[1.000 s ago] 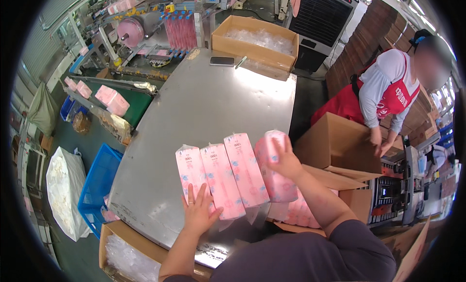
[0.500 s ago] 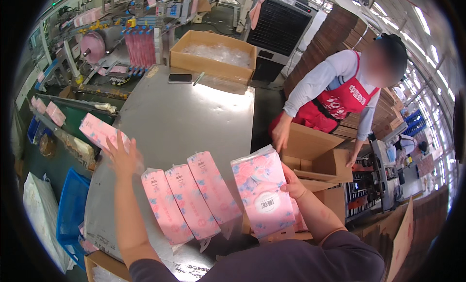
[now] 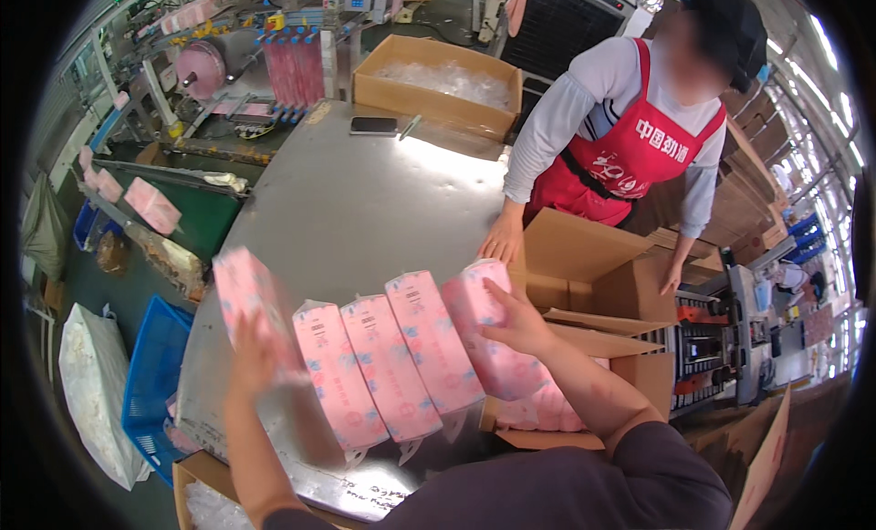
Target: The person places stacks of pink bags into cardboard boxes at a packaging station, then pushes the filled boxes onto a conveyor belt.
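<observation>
My left hand, smeared by motion, grips a pink floral tissue pack at the left of a row on the metal table. Three similar packs stand side by side there: a left pack, a middle pack and a right pack. At the row's right end, my right hand is closed over another tissue pack, thumb and fingers around its upper part. Below that pack, an open carton holds more pink packs.
Across the table a co-worker in a red apron holds an open cardboard box. A phone and a carton of clear plastic lie at the back. Left are a blue basket and a conveyor carrying a pack.
My left hand has brought its pack rightward and nearer, toward the row. The right-hand pack has turned and now sits against the row. The co-worker has leaned closer, one hand nearer my right hand.
</observation>
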`<action>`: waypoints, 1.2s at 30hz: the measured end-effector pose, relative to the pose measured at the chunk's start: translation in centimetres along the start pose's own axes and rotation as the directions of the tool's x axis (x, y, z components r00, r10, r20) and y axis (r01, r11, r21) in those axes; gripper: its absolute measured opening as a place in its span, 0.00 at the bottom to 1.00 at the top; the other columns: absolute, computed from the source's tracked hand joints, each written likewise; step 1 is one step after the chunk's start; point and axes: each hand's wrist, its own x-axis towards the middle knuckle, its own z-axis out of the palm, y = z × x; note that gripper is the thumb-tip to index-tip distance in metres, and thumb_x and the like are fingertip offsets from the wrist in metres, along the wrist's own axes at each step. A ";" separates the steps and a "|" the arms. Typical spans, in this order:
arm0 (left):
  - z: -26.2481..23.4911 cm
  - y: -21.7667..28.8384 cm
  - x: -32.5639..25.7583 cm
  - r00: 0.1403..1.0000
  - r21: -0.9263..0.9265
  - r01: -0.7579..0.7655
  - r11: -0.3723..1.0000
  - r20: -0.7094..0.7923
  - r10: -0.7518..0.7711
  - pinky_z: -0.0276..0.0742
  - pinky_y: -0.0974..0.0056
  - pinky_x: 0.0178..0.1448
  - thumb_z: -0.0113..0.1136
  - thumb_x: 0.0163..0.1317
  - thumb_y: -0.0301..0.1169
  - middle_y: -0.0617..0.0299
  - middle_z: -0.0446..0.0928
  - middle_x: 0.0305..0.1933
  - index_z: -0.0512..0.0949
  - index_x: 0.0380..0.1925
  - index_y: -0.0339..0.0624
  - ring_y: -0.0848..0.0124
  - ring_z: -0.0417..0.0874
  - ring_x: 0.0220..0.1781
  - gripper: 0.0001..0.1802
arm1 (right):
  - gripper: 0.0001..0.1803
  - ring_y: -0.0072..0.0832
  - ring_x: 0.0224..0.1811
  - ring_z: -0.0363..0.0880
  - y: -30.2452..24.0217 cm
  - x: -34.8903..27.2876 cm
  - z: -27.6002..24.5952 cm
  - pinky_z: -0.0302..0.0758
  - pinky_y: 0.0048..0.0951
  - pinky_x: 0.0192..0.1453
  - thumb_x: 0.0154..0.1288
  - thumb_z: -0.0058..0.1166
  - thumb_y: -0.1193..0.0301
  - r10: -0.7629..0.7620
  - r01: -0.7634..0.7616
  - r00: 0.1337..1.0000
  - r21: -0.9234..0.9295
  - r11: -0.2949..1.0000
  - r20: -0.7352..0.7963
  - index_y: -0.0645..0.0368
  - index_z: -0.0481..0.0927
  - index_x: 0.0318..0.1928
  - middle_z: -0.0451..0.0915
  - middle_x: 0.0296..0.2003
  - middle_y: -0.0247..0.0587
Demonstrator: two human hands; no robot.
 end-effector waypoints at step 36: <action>20.1 41.2 11.1 0.172 -0.176 0.981 0.081 0.983 0.058 0.77 0.56 0.61 0.43 0.71 0.62 0.62 0.80 0.57 0.73 0.62 0.46 0.61 0.81 0.56 0.34 | 0.25 0.31 0.51 0.81 35.1 -33.1 -19.8 0.77 0.35 0.60 0.72 0.50 0.55 0.198 -0.489 0.869 0.848 0.203 0.454 0.59 0.77 0.59 0.81 0.53 0.44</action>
